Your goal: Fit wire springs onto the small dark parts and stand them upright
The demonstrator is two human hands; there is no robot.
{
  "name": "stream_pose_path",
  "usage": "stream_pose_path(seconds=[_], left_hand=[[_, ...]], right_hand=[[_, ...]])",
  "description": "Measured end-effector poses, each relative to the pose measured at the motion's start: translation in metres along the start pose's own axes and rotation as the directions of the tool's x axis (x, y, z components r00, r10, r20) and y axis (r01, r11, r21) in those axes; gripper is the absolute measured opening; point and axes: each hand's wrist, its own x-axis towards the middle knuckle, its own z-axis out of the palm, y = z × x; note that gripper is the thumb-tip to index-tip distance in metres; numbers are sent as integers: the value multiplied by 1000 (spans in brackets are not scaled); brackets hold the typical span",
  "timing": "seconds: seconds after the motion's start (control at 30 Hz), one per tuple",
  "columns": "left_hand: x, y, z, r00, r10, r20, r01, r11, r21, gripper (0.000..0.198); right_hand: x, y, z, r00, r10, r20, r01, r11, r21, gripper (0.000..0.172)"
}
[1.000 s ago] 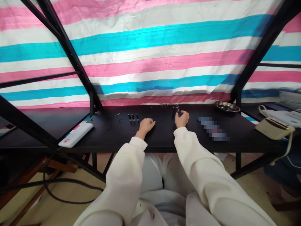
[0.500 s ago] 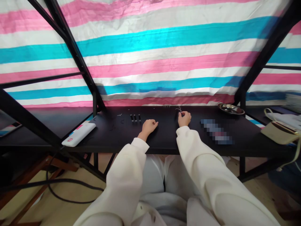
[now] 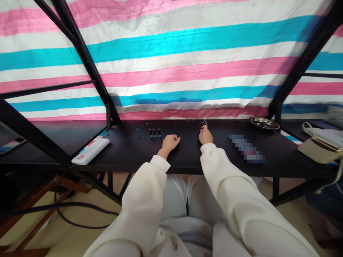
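My left hand (image 3: 170,144) rests closed on the black table (image 3: 184,157), and nothing can be made out in its fingers. Farther right, my right hand (image 3: 205,135) reaches toward the table's back edge with its fingers pinched together. A small white wiry piece (image 3: 204,122) lies at those fingertips; whether they grip it or something else is too small to tell. Left of my left hand stand three small black cylinders (image 3: 154,133) in a row. Several tiny pieces (image 3: 190,120) lie along the back edge between the hands.
A white power bank (image 3: 91,151) lies at the left, and a metal dish (image 3: 264,123) at the back right. A blurred-out object (image 3: 247,149) is right of my right hand. Beyond sits a beige bag (image 3: 318,150). Black frame posts (image 3: 99,84) flank the table.
My right hand has turned and shifted slightly left, its fingers now pointing more toward the back edge. My left hand looks nearly unchanged. The view has moved slightly.
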Motion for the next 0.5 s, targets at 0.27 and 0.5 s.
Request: stream_pose_path(seconds=[0.27, 0.5], left_hand=[[-1, 1, -1, 1000, -3, 8, 3, 1000, -4, 33], [-1, 2, -2, 1000, -4, 5, 4, 1000, -11, 33]], right_hand=[[-2, -1, 1, 996, -78, -31, 76, 994, -78, 15], [-2, -4, 3, 992, -112, -48, 106, 986, -125, 16]])
